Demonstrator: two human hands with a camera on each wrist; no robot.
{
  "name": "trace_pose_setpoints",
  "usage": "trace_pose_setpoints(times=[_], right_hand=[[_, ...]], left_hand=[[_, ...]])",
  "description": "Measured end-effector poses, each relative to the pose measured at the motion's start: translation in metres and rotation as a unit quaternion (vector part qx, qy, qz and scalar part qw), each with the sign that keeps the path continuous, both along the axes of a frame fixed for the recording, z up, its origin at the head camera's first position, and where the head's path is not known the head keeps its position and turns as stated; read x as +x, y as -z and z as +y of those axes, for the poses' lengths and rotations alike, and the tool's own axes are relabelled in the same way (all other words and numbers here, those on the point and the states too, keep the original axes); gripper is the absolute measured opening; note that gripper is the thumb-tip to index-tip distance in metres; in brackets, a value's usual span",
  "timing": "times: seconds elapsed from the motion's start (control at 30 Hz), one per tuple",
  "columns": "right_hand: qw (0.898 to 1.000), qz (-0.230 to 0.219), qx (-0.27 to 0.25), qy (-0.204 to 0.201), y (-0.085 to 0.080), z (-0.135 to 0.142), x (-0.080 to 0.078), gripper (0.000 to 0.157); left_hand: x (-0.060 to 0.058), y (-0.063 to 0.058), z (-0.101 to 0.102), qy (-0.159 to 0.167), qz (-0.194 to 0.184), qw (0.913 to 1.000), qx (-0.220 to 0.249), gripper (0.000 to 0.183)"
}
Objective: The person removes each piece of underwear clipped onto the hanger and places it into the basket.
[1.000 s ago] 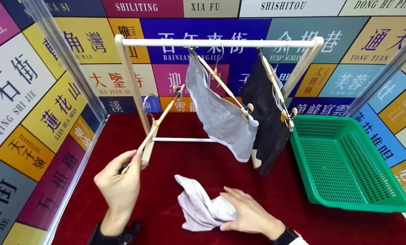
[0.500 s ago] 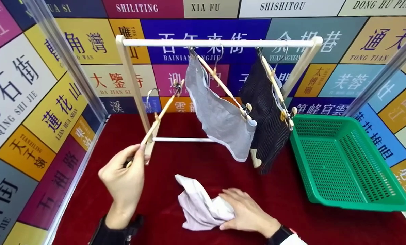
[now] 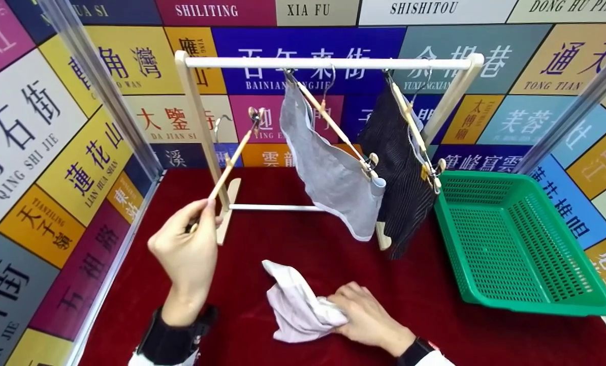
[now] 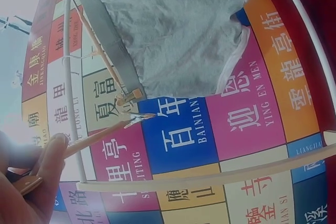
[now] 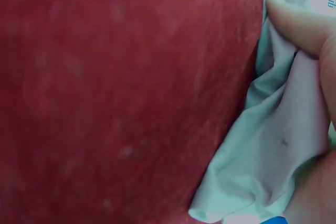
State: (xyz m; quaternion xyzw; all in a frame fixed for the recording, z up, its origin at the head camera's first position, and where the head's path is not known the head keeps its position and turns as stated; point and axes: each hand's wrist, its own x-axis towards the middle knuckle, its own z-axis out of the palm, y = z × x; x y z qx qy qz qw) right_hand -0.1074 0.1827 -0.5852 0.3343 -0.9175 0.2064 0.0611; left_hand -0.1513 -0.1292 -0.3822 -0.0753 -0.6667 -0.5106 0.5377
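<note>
In the head view my left hand [image 3: 187,249] pinches one end of a wooden clip hanger [image 3: 230,165]. The hanger slants up and away, its far clip bare and its metal hook beside the rack's left post. Lower down, my right hand [image 3: 368,317] grips the right end of a crumpled pale pink and white cloth garment [image 3: 303,310] lying on the red cloth. The right wrist view has the thumb [image 5: 299,22] over the folds of this garment; the other fingers are mostly hidden.
A small rack with a white top rail [image 3: 262,63] stands ahead. From it hang a grey garment [image 3: 328,178] with pale trim and a black striped garment [image 3: 399,193], each clipped to a hanger. A green plastic basket [image 3: 468,284] sits to the right. Printed panels surround the table.
My left hand has risen slightly, and the hanger's far end has swung up and left. My right fingers have curled in, bunching the pale garment's right end.
</note>
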Motion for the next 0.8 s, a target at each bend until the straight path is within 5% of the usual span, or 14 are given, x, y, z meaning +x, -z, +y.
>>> trace_pose_setpoints(times=[0.23, 0.47, 0.8], right_hand=[[1.000, 0.025, -0.011, -0.002, 0.000, -0.005, 0.004, 0.030], [0.999, 0.044, -0.025, 0.003, 0.000, -0.003, 0.006, 0.032], [0.987, 0.062, -0.146, -0.019, -0.009, 0.004, 0.009, 0.040]], left_hand=[[-0.009, -0.009, 0.001, -0.006, -0.010, 0.9999, -0.010, 0.006], [-0.017, -0.021, 0.005, -0.010, -0.028, 0.9996, 0.002, 0.007], [-0.024, -0.033, 0.007, -0.006, -0.052, 0.9979, 0.040, 0.007]])
